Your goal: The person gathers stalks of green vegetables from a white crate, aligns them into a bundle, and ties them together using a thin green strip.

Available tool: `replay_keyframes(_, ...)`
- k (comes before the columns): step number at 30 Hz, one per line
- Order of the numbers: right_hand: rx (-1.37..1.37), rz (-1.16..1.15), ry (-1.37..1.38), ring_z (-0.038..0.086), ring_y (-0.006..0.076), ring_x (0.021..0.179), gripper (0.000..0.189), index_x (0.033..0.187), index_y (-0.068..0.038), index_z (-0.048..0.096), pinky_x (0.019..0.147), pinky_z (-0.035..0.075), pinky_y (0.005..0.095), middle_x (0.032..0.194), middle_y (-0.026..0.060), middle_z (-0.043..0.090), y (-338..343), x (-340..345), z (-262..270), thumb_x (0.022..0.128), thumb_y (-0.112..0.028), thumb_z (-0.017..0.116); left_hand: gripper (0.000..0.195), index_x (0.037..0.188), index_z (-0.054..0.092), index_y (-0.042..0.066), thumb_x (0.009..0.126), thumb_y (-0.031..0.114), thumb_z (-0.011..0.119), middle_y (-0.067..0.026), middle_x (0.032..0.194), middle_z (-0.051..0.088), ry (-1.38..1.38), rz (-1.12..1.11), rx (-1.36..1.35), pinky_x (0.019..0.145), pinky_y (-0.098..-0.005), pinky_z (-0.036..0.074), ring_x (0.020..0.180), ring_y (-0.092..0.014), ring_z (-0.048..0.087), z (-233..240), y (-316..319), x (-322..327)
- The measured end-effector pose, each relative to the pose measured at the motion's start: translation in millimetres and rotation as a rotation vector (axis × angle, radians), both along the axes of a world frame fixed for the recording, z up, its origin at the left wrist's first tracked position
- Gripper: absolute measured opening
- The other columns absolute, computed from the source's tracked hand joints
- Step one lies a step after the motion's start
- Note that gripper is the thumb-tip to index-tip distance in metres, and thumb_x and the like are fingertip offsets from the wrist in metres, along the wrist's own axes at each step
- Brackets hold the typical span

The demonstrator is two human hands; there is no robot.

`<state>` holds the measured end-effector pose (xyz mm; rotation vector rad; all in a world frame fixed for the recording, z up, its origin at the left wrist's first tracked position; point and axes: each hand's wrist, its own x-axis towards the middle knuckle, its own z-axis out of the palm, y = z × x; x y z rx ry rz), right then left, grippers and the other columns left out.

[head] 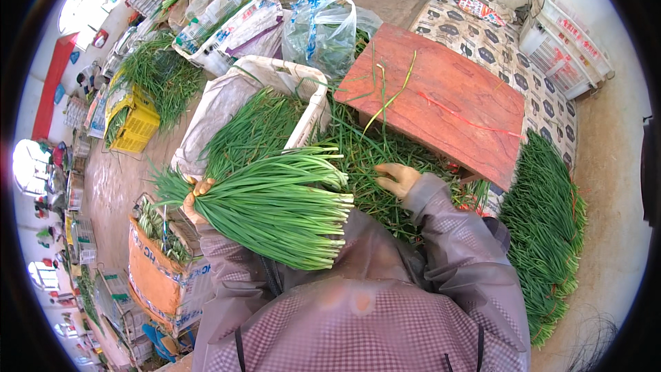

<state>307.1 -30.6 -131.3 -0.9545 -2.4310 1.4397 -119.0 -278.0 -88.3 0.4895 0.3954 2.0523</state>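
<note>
My left hand [197, 199] is closed around the leafy end of a large bunch of garlic chives [279, 206]. The pale cut ends fan out to the right, across my lap. Over the loose leaves [361, 165] heaped in front of me, my right hand [398, 179] has its thumb and fingers apart, with nothing seen between them. A white plastic crate [315, 108] with a pale sack lining stands just beyond the bunch and has more chives [258, 124] inside. The low reddish wooden table [439, 82] stands beyond my right hand, with a few stray stalks [395, 98] and a red tie strip [459, 113] on it.
Tied chive bundles [542, 232] lie piled at my right on a patterned sheet [485, 31]. A clear plastic bag [320, 36] stands beyond the crate. To the left are a yellow crate [137, 124] and an orange-covered crate [155, 274]. White crates [563, 51] stand by the right wall.
</note>
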Motion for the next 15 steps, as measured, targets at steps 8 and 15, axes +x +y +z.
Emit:
replay_keyframes(8, -0.188, 0.063, 0.2, 0.062, 0.0198, 0.08, 0.013, 0.083, -0.001, 0.068, 0.076, 0.048, 0.0306, 0.083, 0.0095, 0.065, -60.4, -112.7, 73.3, 0.082, -0.013, 0.068, 0.033, 0.116, 0.053, 0.006, 0.085, 0.018, 0.055, -0.0006, 0.086, 0.054, 0.036, 0.093, 0.031, 0.104, -0.0387, 0.036, 0.094, -0.017, 0.052, 2.2, 6.6, 0.5)
replay_keyframes(15, -0.986, -0.14, 1.123, 0.055, 0.0134, 0.071, 0.023, 0.091, -0.005, 0.06, 0.067, 0.048, 0.0282, 0.088, 0.0059, 0.062, -10.0, -87.3, 32.0, 0.083, -0.023, 0.073, 0.03, 0.113, 0.055, 0.004, 0.085, 0.016, 0.054, -0.0012, 0.083, 0.057, -0.005, 0.124, -0.07, 0.103, -0.0375, 0.037, 0.089, -0.016, 0.054, -12.7, -0.9, -15.7)
